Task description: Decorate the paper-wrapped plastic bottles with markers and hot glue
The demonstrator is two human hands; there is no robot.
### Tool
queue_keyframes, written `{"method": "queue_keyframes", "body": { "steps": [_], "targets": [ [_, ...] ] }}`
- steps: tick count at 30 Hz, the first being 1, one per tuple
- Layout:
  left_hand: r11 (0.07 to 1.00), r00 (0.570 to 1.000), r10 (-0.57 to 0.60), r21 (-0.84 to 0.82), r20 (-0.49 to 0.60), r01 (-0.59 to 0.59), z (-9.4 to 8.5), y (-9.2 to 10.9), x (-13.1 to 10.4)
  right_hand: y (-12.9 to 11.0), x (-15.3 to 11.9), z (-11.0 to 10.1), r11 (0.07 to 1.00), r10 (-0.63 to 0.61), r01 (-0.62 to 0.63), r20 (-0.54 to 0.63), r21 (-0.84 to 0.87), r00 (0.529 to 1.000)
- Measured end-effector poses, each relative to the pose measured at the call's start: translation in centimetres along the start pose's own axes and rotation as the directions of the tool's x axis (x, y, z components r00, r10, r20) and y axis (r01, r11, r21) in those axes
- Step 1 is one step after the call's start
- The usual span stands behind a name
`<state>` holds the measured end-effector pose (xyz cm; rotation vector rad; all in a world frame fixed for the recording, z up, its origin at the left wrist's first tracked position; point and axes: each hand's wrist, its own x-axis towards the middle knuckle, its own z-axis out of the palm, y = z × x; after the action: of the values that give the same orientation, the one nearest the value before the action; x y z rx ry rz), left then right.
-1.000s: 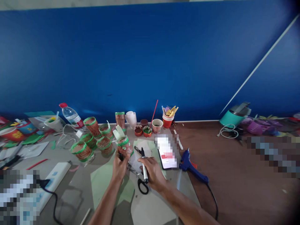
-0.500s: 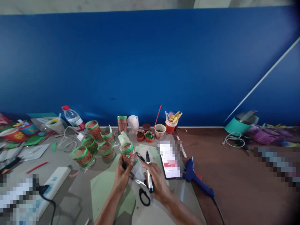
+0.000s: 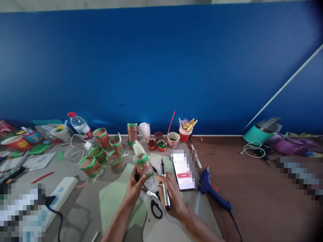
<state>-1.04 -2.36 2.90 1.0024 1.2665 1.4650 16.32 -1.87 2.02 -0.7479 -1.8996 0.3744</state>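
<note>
My left hand point(image 3: 134, 188) is closed around a small brown-painted jar point(image 3: 142, 165) with a green rim and pale dots. A pale green paper piece point(image 3: 138, 147) sticks up at the jar's top. Something black shows at the left fingers; I cannot tell what it is. My right hand point(image 3: 174, 196) is wrapped round a silver marker point(image 3: 165, 188), its black tip pointing up and away. Another dark pen-like tip shows between the jar and the right fingers, partly hidden. Beneath the hands lie black-handled scissors point(image 3: 156, 209) and light green paper point(image 3: 111, 208).
Several brown-and-green jars point(image 3: 115, 160) stand on the left, near a water bottle point(image 3: 80, 126). Paint cups point(image 3: 162, 145) with a red brush stand behind. A phone point(image 3: 183, 173) and a blue glue gun point(image 3: 214, 191) lie right; a power strip point(image 3: 59, 196) lies left.
The marker has tilted slightly, its tip a little lower and further right, with my right hand. The jar stays in my left hand, shifted slightly right in view. The camera view has moved slightly.
</note>
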Motion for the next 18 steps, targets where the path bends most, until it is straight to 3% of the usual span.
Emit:
{"method": "queue_keyframes", "body": {
  "steps": [6,12,18],
  "targets": [
    [1.0,0.997,0.001,-0.011,0.074,0.0,0.0,-0.3,-0.1,-0.5,0.7,-0.9,0.992,-0.093,0.09,0.032,0.086,0.995],
    [0.998,0.981,-0.009,-0.066,0.193,0.022,0.2,-0.5,-0.2,0.4,0.2,-0.9,0.995,0.089,-0.084,-0.099,0.06,0.991],
    [0.996,0.955,-0.025,-0.07,0.295,0.047,0.5,-0.7,-0.2,0.8,0.9,-0.5,0.982,0.176,-0.16,-0.193,0.098,0.965]
  ]
}}
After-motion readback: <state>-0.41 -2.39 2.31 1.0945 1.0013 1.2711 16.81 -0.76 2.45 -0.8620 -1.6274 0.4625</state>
